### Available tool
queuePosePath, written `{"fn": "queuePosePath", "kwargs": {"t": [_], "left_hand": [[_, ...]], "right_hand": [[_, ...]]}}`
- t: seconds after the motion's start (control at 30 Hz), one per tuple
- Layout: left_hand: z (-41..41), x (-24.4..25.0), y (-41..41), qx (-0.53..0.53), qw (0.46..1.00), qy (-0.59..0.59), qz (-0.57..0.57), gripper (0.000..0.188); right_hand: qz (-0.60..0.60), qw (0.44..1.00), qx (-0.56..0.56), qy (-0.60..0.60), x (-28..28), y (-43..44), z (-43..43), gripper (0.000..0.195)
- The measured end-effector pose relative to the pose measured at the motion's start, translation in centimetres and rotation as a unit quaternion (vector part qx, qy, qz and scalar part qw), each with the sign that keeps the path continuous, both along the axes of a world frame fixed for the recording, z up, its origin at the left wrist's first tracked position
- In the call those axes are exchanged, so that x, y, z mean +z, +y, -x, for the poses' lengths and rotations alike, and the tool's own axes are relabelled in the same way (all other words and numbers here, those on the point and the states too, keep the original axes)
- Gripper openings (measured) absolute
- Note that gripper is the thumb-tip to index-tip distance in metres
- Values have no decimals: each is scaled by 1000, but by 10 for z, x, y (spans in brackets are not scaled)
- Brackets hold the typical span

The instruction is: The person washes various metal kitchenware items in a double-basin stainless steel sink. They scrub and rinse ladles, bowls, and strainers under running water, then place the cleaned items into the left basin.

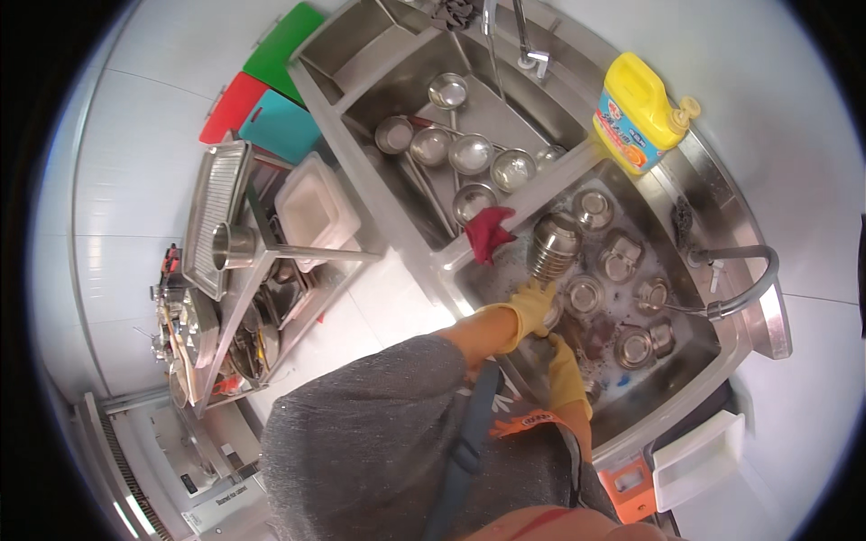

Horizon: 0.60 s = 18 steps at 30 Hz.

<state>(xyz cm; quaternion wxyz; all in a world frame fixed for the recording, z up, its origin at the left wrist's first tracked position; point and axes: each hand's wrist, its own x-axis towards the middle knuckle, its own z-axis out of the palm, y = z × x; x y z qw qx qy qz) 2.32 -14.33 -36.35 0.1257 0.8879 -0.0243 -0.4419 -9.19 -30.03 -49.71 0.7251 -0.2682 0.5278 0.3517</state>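
My left hand (531, 310), in a yellow rubber glove, is at a steel bowl (553, 316) by the near left wall of the soapy sink basin (703, 345). Its fingertips come close to the lower end of a stack of nested steel bowls (556, 247). My right hand (565, 368), gloved the same way, reaches in just below; its fingertips are near that bowl, and their grip is hidden. Around them in the suds lie several steel bowls (585, 295), some upside down. A red cloth (490, 234) hangs over the divider.
Steel ladles (471, 154) lie in the far basin, where water runs from a faucet (488, 20). A yellow detergent jug (629, 111) stands on the back ledge. A curved spout (751, 253) reaches over the soapy basin. Left stands a steel rack (267, 253) with trays.
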Motion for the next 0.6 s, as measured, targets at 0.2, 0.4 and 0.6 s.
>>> {"fn": "queuePosePath", "kwargs": {"t": [0.2,0.4,0.6], "left_hand": [[-29,-14,37,43,983,25,177,100],[-17,1,42,-13,954,-94,283,74],[-9,33,51,6,896,0,444,56]], "right_hand": [[-93,988,-126,-9,24,20,1,38],[200,929,104,-293,109,34,-28,46],[385,843,318,-202,187,21,-25,49]]}}
